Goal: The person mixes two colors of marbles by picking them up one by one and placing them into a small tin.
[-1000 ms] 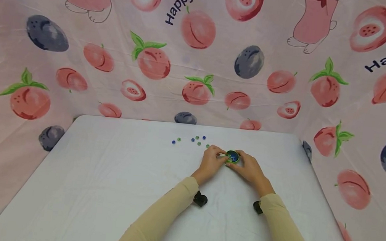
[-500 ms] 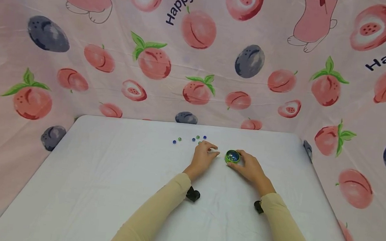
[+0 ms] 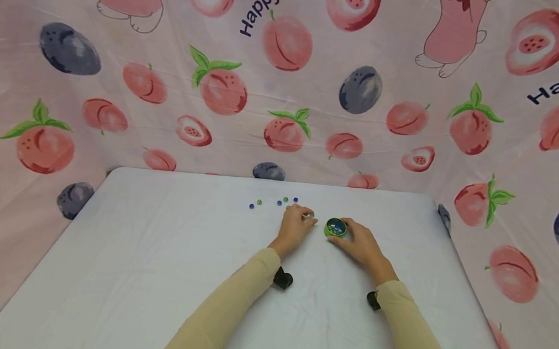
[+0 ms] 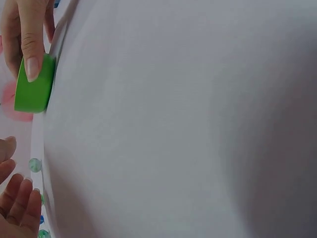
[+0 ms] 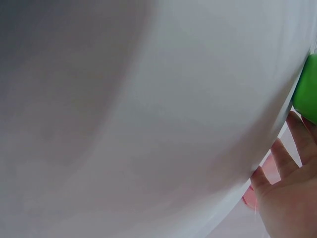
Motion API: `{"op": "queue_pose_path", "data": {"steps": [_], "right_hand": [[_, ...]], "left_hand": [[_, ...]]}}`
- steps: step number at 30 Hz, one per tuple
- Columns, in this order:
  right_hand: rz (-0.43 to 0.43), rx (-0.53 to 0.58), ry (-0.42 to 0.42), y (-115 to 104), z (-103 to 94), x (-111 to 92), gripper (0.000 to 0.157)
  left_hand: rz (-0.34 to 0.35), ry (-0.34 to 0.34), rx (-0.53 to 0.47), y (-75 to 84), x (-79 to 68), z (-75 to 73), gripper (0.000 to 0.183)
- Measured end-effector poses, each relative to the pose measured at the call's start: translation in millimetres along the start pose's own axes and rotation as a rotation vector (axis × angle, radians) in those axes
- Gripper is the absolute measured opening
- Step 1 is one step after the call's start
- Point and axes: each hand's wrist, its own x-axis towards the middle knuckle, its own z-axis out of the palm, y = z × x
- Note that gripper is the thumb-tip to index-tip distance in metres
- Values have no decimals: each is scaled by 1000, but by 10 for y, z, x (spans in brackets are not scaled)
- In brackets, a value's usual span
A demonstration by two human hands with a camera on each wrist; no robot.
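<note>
My right hand holds a small round green bowl, thumb on the near side and fingers round the far right. Dark blue and pale glassy marbles show inside it. The same bowl stands upright on the table in the left wrist view, a finger of the right hand on its wall. Left of the bowl, my left hand reaches with thumb and fingers parted toward a clear green marble. That marble sits just beyond the fingertips in the left wrist view.
Behind the left hand, several loose marbles lie on the white table, among them a blue marble and a green marble. A fruit-print cloth hangs along the table's back and sides.
My left hand has moved from the bowl's rim leftward to the loose marbles, its fingers now close by the green one. The right hand stays on the bowl.
</note>
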Motion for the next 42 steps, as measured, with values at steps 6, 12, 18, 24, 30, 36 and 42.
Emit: {"op": "queue_pose_path", "data": {"steps": [6,12,18,24,30,36,42], "right_hand": [[14,2,-12,-17,-8,4,68],[3,-8,-9,-19,-6,8,67],[10,-1,-19,-19,-17,7,68],[1,-1,-8,-19,-23,4,66],[13,7,-9,-16,-16,-3,66],[28,18,-15,-7,-14,-13,67],[17,25,-7,6,-13,-13,67]], "left_hand": [[-11,0,91,10,91,-26,25],[-40,-60,181,-20,178,-71,27],[-45,-103,239,-51,231,-97,26],[-41,-116,283,-53,254,-73,25],[-50,-111,300,-49,275,-42,24],[-56,-112,333,-68,282,5,21],[-43,-108,354,-78,268,31,20]]}}
